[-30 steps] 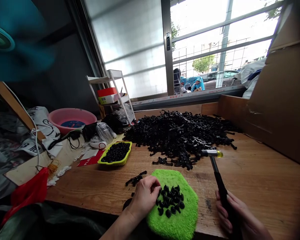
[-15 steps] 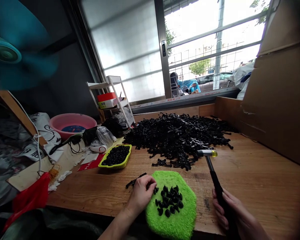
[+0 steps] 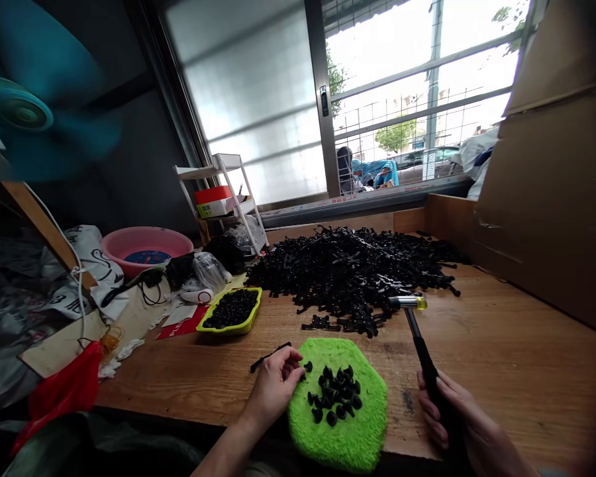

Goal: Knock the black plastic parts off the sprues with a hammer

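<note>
Snugly, right hand (image 3: 467, 416) wrapped round hammer (image 3: 424, 358), left hand (image 3: 273, 385) curled, hold unclear, fuzzy angular pad (image 3: 345, 445)

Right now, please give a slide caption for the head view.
Right hand holds a hammer; left hand is at a green pad bearing black pieces.

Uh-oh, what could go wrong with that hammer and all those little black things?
Fingers could get bumped: the right hand grips the hammer, and the left hand is by the green pad, so a stray swing might hurt.

The little black pieces lie loose on the pad, close to the table's front edge, so a knock might scatter some.
</note>
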{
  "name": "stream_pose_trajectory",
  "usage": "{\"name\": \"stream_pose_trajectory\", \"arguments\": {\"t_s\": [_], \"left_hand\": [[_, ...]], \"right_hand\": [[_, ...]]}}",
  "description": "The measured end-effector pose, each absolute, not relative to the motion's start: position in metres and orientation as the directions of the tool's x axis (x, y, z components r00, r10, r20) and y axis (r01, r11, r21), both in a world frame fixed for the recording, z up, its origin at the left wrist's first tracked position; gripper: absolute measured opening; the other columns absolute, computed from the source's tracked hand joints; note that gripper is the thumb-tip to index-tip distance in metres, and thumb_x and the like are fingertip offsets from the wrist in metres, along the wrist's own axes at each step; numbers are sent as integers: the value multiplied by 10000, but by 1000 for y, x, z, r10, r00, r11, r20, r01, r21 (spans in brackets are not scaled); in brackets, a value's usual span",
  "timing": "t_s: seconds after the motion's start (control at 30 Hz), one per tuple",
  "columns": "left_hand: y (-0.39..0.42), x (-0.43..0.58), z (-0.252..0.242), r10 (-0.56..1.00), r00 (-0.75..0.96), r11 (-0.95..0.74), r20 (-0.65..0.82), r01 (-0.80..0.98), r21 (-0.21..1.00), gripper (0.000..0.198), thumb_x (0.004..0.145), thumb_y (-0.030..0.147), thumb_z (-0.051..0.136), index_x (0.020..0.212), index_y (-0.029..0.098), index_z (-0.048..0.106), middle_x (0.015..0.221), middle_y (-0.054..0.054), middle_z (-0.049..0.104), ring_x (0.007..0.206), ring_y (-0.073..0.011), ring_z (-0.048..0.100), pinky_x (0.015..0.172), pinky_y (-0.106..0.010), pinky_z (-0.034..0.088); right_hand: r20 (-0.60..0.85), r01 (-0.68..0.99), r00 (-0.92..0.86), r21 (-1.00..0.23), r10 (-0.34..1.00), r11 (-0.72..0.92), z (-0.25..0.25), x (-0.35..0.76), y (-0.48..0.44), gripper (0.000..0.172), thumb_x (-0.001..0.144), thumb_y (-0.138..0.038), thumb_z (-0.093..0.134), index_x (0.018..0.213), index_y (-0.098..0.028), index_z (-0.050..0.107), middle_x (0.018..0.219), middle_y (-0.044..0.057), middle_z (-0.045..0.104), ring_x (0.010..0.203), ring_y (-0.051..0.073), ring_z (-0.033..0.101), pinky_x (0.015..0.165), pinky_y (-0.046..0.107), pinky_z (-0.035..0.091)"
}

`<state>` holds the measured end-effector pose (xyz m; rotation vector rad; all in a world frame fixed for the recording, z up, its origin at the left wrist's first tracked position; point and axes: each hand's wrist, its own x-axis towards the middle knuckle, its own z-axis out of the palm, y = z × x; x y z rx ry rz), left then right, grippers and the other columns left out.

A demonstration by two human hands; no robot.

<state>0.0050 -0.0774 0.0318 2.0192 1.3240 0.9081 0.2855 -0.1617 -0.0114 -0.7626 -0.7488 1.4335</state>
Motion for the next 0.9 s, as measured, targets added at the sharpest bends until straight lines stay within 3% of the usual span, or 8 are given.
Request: {"name": "stream_pose_trajectory", "arguments": {"t_s": [0.13,0.27,0.47,0.57,0.67,0.9], "left_hand": [[-79,-3,31,944,270,-309,192,513,801,91,739,212,528,783,162,591,698,-9,610,649,-134,551,599,-213,426],[-74,-5,33,944,288,-309,163,597,740,103,716,190,515,734,154,610,633,7,586,590,-125,523,540,-205,387],[-65,6,39,929,268,-369,254,651,664,150,750,283,534,730,178,639,763,-16,586,697,-152,539,640,-245,396],[-68,15,40,885,321,-464,338,665,585,63,706,211,589,676,186,639,761,-19,586,754,-165,549,692,-256,397],[-71,23,39,841,373,-538,392,652,534,96,683,107,565,656,185,615,737,-21,589,777,-173,548,716,-263,395],[-69,27,39,791,435,-611,429,595,522,196,675,44,504,651,194,627,739,-28,611,752,-169,556,705,-261,404]], "right_hand": [[-1,-563,0,-827,1000,-1,-13,286,-162,280,836,-491,511,840,-211,500,600,-28,443,447,90,362,406,222,298],[3,-556,-7,-831,1000,-1,-13,286,-162,280,835,-488,517,832,-208,503,598,-27,445,447,90,364,403,222,295],[4,-547,5,-837,1000,6,-10,284,-163,288,831,-491,526,827,-204,500,585,-31,439,433,81,358,403,215,277],[0,-544,9,-839,1000,5,-9,283,-163,289,829,-493,528,824,-205,499,585,-34,437,429,81,359,403,214,278],[7,-545,15,-838,1000,14,-8,283,-163,282,833,-487,523,829,-206,498,584,-35,436,428,82,361,404,214,281],[14,-542,20,-840,1000,22,-9,284,-163,285,831,-487,523,830,-202,505,589,-29,439,432,84,357,401,215,276]]}}
